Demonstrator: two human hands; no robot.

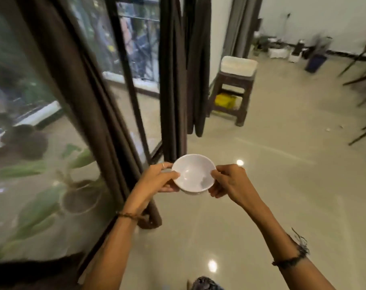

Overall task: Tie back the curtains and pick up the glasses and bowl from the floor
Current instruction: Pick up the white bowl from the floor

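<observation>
You hold the small round white bowl [193, 174] in mid-air at the centre of your view, above the glossy pale tiled floor [282, 195], mouth up and tilted a little toward you. Your left hand [157, 180] grips its rim at 9 o'clock, thumb curled over the lip and fingers under the wall; a thin ring shows on 1 finger. Your right hand [230, 182] pinches the rim at 3 o'clock, thumb on top, fingers curled beneath. Both grips close on the bowl itself, not on each other.

At 10 o'clock a dark brown pleated curtain [79, 84] hangs beside the dark-framed glass door [123, 59]; its hem bunches on the floor just beside your left forearm. At 12 o'clock 2 more gathered bundles of the same brown cloth [184, 70] hang just behind the bowl, their lower ends clear of the floor. Through the glass at 9 o'clock you see green-leaved potted plants [52, 195].

At 1 o'clock stands a brown wooden stool [230, 95] with a white cushion, something yellow on its lower shelf. At 2 o'clock, thin dark chair legs [362, 80] cut in from the edge. Between stool and chairs, and from your right arm out toward 3 o'clock, the floor lies open. The far clutter along the white wall is too blurred to name. I cannot see the glasses.
</observation>
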